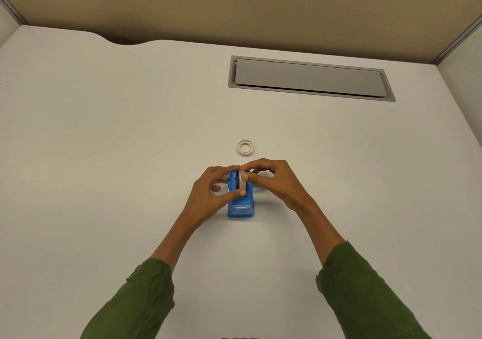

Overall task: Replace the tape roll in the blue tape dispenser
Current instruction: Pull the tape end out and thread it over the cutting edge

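Observation:
The blue tape dispenser (241, 208) stands on the white desk (104, 156) with its metal cutter facing me. A white tape roll (244, 180) on a dark hub sits upright in the dispenser's slot. My left hand (211, 195) grips the dispenser's left side, its thumb pressed on the roll's front. My right hand (271, 179) pinches the roll from the right and top. A thin, flat white tape ring (245, 147) lies on the desk just beyond the dispenser, apart from both hands.
A grey rectangular cable hatch (310, 78) is set into the desk at the back right. Tan partition walls (234, 4) close off the desk's far side and right side.

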The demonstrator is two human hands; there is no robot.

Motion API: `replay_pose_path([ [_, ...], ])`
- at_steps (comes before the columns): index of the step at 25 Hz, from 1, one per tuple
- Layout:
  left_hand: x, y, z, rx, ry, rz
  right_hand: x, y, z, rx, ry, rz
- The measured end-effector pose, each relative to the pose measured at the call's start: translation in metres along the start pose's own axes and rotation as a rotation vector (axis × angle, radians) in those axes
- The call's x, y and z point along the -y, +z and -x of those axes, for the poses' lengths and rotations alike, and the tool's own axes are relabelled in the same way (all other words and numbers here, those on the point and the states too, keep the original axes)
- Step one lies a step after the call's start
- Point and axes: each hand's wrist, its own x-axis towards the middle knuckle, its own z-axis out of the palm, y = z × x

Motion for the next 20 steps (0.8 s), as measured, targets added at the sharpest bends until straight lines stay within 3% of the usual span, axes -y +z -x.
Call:
replay_pose_path([
  [3, 0.0003, 0.0002, -0.0006, -0.003, -0.003, -0.011, 0.0003, -0.0021, 0.0002, 0.054, -0.024, 0.090],
  [20, -0.0005, -0.0004, -0.0004, 0.001, 0.005, -0.005, 0.0047, -0.0003, 0.0065, -0.080, -0.069, 0.076],
])
